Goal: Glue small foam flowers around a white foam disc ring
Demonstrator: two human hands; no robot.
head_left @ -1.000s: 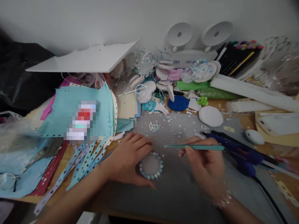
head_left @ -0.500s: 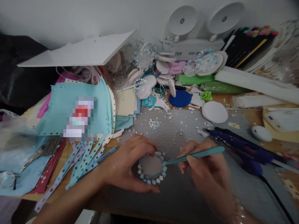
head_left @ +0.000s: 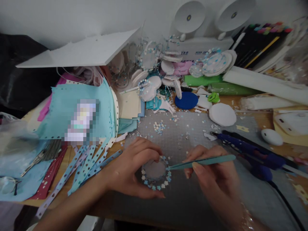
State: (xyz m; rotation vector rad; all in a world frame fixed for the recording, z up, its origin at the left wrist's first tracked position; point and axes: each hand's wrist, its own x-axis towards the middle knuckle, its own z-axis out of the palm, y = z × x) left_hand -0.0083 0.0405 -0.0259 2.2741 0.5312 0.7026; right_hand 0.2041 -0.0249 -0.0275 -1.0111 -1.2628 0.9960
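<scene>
Teal tweezers (head_left: pixel 205 161) in the right hand (head_left: pixel 215 179) have reached the star ring (head_left: pixel 154 187) the left hand (head_left: pixel 128 167) holds; box lettering (head_left: pixel 208 52) is blurred.

Between left hand (head_left: pixel 131 168) and right hand (head_left: pixel 214 176), tweezers (head_left: pixel 204 162) are bridging gap at star-trimmed ring (head_left: pixel 166 183), barring straight crossing. Nearer than tweezers, grey mat (head_left: pixel 185 195) is lying open between hands, offering wide passage. Beyond hands, low passage is running over mat past heap of paper stars (head_left: pixel 158 127); farther out, white disc (head_left: pixel 222 114) and blue disc (head_left: pixel 186 100) are narrowing it. Right of right hand, dark blue glue gun (head_left: pixel 255 155) is blocking way, black cord (head_left: pixel 287 197) trailing nearer. Left of left hand, punched paper strips (head_left: pixel 83 171) are crowding tabletop (head_left: pixel 119 146).
</scene>
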